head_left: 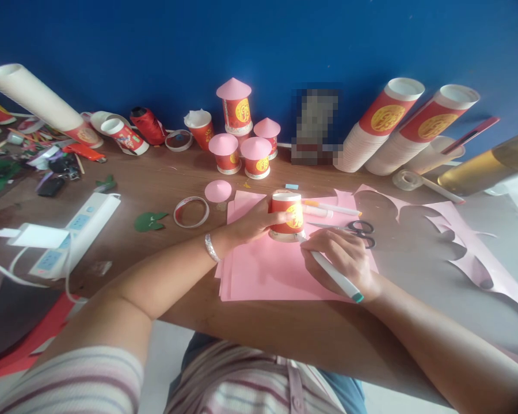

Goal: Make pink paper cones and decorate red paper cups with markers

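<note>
On the table [250,322] lies paper [263,279]; over it the left hand [258,223] clasps the cup [295,215], at ten o'clock from the right hand [342,256], which grips the marker [337,276], pointing toward half past ten (tip contact unclear).

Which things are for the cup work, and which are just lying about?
Seem to belong:
red cup in the left hand
green-ended marker in the right hand
pink paper
scissors
cone-topped cups

Probably just lying about:
power strip
red spool
green cut-out
</note>
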`<state>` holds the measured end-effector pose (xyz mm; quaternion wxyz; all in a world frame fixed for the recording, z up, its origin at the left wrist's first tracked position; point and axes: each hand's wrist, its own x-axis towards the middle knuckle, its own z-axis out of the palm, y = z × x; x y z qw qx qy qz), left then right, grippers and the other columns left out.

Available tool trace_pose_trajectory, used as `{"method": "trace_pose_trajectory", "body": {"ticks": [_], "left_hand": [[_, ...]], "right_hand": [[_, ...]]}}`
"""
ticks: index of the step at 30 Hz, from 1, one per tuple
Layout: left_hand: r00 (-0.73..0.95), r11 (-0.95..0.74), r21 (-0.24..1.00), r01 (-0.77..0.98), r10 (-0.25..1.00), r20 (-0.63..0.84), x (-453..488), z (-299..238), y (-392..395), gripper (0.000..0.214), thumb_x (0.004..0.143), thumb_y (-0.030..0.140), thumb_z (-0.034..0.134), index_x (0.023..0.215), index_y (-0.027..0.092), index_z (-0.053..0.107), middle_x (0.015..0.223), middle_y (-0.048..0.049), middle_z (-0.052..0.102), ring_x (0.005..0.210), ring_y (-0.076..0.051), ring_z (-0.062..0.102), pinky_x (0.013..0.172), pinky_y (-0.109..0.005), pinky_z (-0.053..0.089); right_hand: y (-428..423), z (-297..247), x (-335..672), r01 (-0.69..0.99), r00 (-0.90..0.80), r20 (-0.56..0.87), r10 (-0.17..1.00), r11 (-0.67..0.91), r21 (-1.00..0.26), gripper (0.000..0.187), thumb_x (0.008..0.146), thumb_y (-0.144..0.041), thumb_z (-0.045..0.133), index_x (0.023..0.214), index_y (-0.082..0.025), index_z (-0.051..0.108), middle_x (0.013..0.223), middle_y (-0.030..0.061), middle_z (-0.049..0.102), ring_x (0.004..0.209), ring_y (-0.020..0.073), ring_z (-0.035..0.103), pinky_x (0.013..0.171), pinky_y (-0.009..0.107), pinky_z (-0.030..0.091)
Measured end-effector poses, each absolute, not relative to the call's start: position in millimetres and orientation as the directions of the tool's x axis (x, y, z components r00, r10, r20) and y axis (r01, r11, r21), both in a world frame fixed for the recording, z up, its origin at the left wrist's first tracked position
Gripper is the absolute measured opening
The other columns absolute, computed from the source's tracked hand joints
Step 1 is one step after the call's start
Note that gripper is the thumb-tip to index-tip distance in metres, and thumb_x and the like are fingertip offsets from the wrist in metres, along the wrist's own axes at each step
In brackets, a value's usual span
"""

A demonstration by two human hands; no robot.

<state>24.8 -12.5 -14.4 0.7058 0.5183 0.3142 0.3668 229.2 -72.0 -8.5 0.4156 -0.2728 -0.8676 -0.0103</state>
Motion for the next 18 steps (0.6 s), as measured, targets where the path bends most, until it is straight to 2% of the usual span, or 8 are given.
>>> {"method": "trace_pose_trajectory", "body": {"ticks": [12,18], "left_hand": [[0.52,0.189,0.963,-0.191,0.851,-0.064,26.0,-12.5,-11.9,0.042,0.074,0.043,0.085,0.099,0.016,0.066,0.089,-0.0059,0.066,0.081,-0.017,0.063,0.071,-0.026,0.05],[0.539,0.199,0.958,-0.208,0.84,-0.058,26.0,-13.8,-11.6,0.037,0.076,0.041,0.085,0.098,0.016,0.068,0.089,-0.0066,0.068,0.08,-0.017,0.065,0.069,-0.026,0.052]], "right_hand": [[-71.0,-9.8,228.5,0.451,-0.512,0.73,0.453,0.865,-0.22,0.022,0.087,-0.001,0.062,0.096,-0.021,0.062,0.074,0.0004,0.068,0.061,0.0153,0.064,0.061,0.029,0.054],[-70.2,-12.5,229.3,0.459,-0.508,0.729,0.459,0.86,-0.222,0.02,0.09,-0.003,0.062,0.098,-0.022,0.061,0.075,-0.0003,0.068,0.063,0.0143,0.064,0.062,0.028,0.054]]}}
